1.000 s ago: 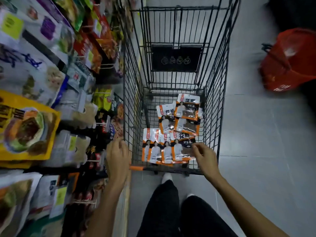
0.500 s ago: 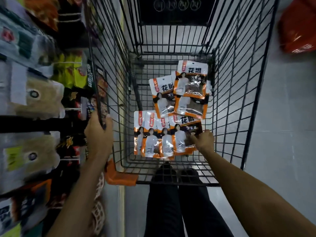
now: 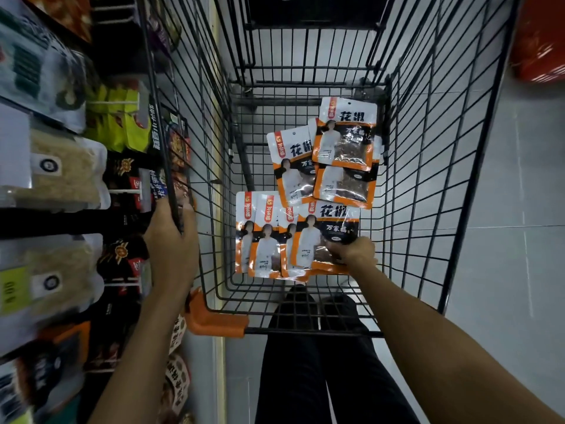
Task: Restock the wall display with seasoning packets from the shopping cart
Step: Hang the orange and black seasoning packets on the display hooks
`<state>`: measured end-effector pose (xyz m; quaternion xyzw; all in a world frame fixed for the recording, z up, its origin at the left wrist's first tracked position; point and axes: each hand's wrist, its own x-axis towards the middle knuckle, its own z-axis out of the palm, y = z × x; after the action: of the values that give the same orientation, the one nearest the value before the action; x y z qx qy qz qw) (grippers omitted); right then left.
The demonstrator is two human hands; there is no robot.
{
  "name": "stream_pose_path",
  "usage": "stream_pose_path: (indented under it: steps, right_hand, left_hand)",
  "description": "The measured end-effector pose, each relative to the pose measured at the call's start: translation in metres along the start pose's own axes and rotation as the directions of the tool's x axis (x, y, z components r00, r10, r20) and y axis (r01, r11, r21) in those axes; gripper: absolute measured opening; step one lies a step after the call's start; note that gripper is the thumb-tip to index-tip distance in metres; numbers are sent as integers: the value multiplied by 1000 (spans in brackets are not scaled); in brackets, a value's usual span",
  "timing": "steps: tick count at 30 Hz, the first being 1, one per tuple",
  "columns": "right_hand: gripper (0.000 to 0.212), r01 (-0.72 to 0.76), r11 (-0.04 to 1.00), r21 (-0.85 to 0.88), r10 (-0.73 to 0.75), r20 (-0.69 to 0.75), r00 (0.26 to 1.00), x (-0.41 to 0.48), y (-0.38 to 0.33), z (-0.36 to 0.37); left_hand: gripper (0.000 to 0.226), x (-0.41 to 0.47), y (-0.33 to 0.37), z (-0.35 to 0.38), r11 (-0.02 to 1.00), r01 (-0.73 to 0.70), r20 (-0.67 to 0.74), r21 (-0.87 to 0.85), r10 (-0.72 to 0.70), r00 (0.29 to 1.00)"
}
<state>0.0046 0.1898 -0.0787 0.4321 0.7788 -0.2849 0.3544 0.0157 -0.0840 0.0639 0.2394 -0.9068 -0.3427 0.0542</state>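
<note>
My read: left hand (image 3: pixel 171 243) grips the cart (image 3: pixel 214 324) rim to steady it; right hand (image 3: pixel 353 250) pinches top packet (image 3: pixel 318 237) at cart's near end, easiest lift.

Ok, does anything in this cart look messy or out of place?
Only mildly: the orange-and-white seasoning packets lie loose on the floor of the black wire shopping cart, the near ones fanned and overlapping, the far ones tilted at different angles. Nothing looks torn or spilled.
</note>
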Motion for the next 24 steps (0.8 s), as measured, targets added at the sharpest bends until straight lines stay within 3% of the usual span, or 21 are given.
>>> stream_pose_path:
  steps: [3,6,8,11,13,16,18,21,24]
  right_hand:
    - [25,-149,911,384,76,199,977,-14,-6,-12]
    - [28,-285,818,500,69,406,911,-36,-12,-31]
    - [33,-314,783,537,43,457,888,-50,-15,-46]
    - [22,-303,742,598,7,445,896,-70,-17,-70]
    - [30,-254,727,638,-42,409,911,-83,-20,-87]
    - [31,-105,718,688,-144,295,945,-97,-26,-108]
    - [23,12,729,685,-196,191,962,-100,-32,-119]
    - [20,128,744,656,-243,86,966,-92,-40,-123]
    - [16,168,758,630,-246,37,969,-74,-46,-116]
  left_hand:
    - [23,-1,0,-1,1000,0,11,-27,0,1000]
    - [21,-2,1,-5,1000,-19,7,-12,19,1000]
    - [18,-3,3,-9,1000,-25,12,13,25,1000]
    - [20,-5,11,-15,999,27,27,27,-28,999]
    - [26,-5,19,-20,996,30,-19,84,-28,999]
    - [25,-5,41,-18,965,-150,-139,215,182,974]
    - [22,-1,55,4,952,-242,-99,189,263,960]
    - [22,15,65,66,992,-116,139,54,108,984]
    - [23,36,52,137,989,132,344,60,-144,928]
